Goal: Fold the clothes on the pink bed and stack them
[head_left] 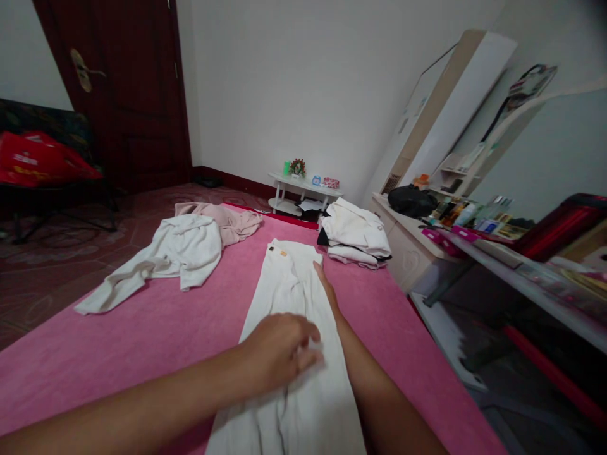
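Observation:
A pair of long white trousers [303, 297] lies lengthwise on the pink bed cover [393, 354], with the waistband at the far end and small tags inside it. Over the middle of the trousers is my left hand [284, 347], slightly blurred, its fingers bent and the thumb apart, with nothing held. My right hand [327, 287] is at the right edge near the waistband and grips the fabric there; most of its fingers are hidden by the cloth and the hand itself.
A stack of folded clothes [358, 234] sits right of the waistband. At the left lie a crumpled white garment [187, 246] and a pale pink one [232, 222]. A dressing table [403, 230] and a grey-edged table [512, 278] stand along the right.

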Action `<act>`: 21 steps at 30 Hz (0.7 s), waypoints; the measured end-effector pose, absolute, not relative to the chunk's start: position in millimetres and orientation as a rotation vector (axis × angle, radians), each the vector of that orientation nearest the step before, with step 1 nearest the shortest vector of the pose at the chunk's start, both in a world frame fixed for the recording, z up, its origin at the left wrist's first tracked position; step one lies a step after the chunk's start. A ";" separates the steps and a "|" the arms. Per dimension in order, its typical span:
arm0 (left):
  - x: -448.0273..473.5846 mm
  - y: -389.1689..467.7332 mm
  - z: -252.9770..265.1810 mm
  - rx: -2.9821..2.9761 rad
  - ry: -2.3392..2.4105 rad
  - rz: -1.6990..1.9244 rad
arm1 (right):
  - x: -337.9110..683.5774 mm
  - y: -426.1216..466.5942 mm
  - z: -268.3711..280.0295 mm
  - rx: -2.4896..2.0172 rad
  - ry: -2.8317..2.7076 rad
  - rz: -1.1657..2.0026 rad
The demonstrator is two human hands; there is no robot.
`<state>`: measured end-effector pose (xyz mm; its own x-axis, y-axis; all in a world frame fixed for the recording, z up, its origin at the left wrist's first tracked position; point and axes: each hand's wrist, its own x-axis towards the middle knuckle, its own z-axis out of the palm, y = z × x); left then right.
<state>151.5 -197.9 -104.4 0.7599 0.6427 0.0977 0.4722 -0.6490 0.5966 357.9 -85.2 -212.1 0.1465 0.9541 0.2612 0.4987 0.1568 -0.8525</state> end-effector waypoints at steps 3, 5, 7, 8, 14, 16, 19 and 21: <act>166.9 -151.4 -129.4 2.467 1.274 0.660 | 361.1 -84.4 -216.3 -1.483 -1.522 0.628; 174.6 -124.0 -146.5 2.325 1.399 0.729 | 363.5 -83.4 -220.8 -1.462 -1.515 0.629; 179.4 -104.1 -163.0 2.157 1.438 0.739 | 366.2 -81.8 -225.6 -1.434 -1.455 0.628; 180.7 -96.9 -171.0 2.091 1.443 0.748 | 367.6 -80.7 -227.4 -1.427 -1.414 0.623; 180.1 -72.7 -209.2 1.767 1.224 0.980 | 380.7 -59.2 -215.4 -1.374 -1.227 0.702; 179.3 -68.7 -213.6 1.674 1.126 1.036 | 386.6 -44.3 -204.4 -1.411 -1.200 0.780; 178.7 -67.3 -211.2 1.562 1.038 1.084 | 392.9 -18.2 -190.2 -1.481 -1.214 0.819; 177.9 -68.3 -207.0 1.483 0.997 1.113 | 393.3 -2.2 -186.3 -1.490 -1.240 0.775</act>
